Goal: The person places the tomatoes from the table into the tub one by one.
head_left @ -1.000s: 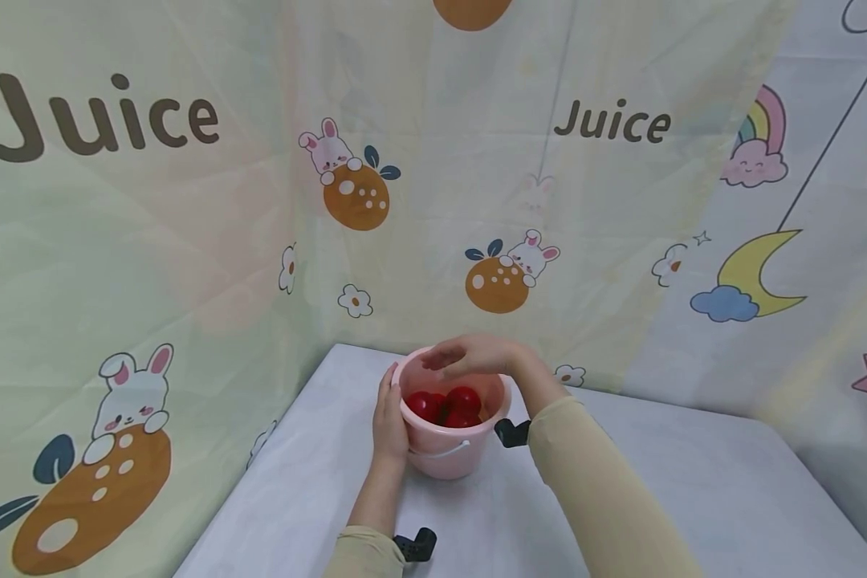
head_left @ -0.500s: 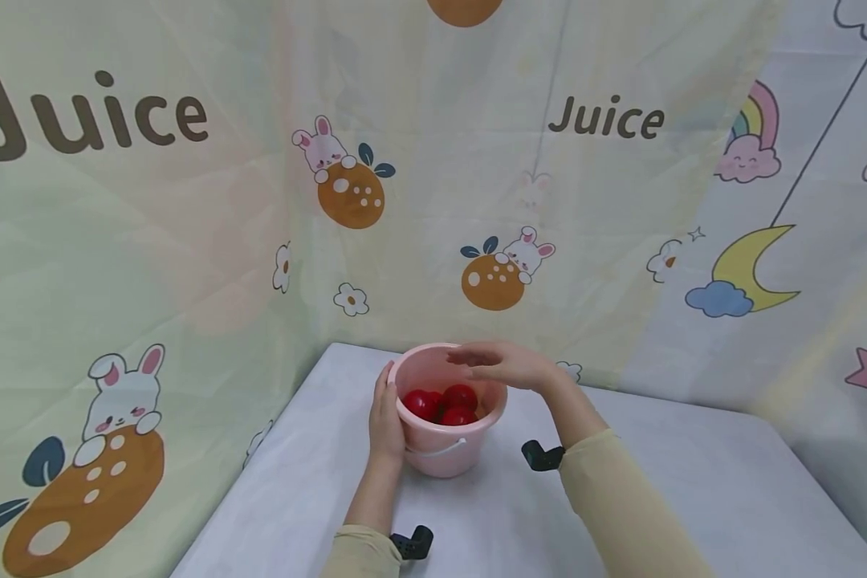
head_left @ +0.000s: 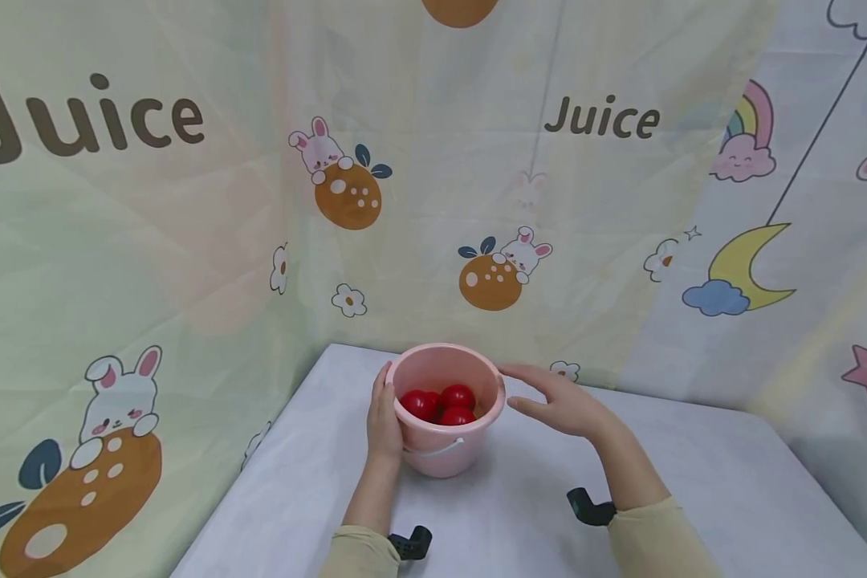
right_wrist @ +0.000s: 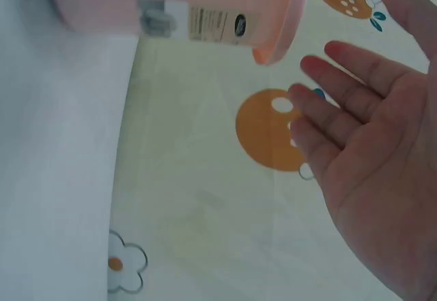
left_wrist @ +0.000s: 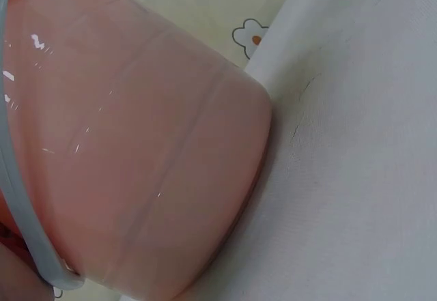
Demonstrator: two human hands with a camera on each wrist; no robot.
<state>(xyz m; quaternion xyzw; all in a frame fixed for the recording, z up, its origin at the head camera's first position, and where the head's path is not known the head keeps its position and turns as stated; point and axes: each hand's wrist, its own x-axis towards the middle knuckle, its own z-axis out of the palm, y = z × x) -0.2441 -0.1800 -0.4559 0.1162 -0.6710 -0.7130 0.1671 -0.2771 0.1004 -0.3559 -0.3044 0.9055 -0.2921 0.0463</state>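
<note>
A pink bucket stands upright on the white table, with several shiny red round fruits in the bottom of it. My left hand rests along the bucket's left side, its extended fingers reaching up to the rim. Most of that hand is out of the left wrist view, where the bucket's wall fills the left half. Just right of the bucket is my right hand, fingers spread and holding nothing, fingertips close to the rim. The right wrist view shows its bare palm facing the bucket.
The white table extends to the right and toward me. Printed cloth walls rise behind and at the sides, close to the table's back edge. A thin white handle hangs down the bucket's front.
My right hand has moved right and away from above the bucket's opening to beside its right rim. The left hand stays on the bucket, and the fruits lie as before.
</note>
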